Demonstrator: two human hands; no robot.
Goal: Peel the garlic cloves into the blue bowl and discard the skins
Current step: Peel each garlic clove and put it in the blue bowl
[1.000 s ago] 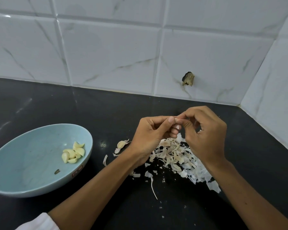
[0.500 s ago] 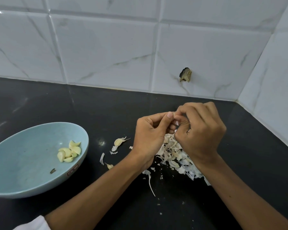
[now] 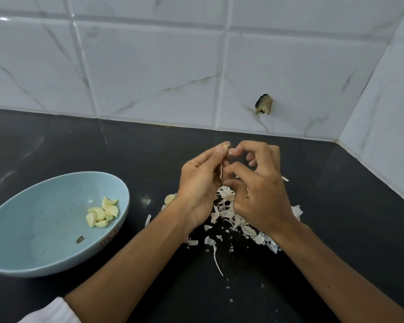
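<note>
My left hand (image 3: 198, 185) pinches a garlic clove (image 3: 224, 148) between thumb and forefinger, above the black counter. A strip of skin (image 3: 221, 170) hangs down from the clove. My right hand (image 3: 257, 194) is close beside it, fingers curled, thumb and forefinger at the hanging skin. Below both hands lies a pile of white garlic skins (image 3: 229, 210). The blue bowl (image 3: 33, 206) sits at the left with several peeled cloves (image 3: 103, 212) inside. One unpeeled clove (image 3: 169, 198) lies on the counter just left of my left wrist.
The black counter (image 3: 336, 206) meets white marble-pattern wall tiles at the back and right. A dark chipped spot (image 3: 264, 104) marks the back wall. A small dark scrap (image 3: 79, 239) lies inside the bowl. Loose skin bits (image 3: 216, 259) are scattered in front of the pile.
My right hand has dropped from the clove's top, drawing a strip of skin downward. The clove now shows at my left fingertips.
</note>
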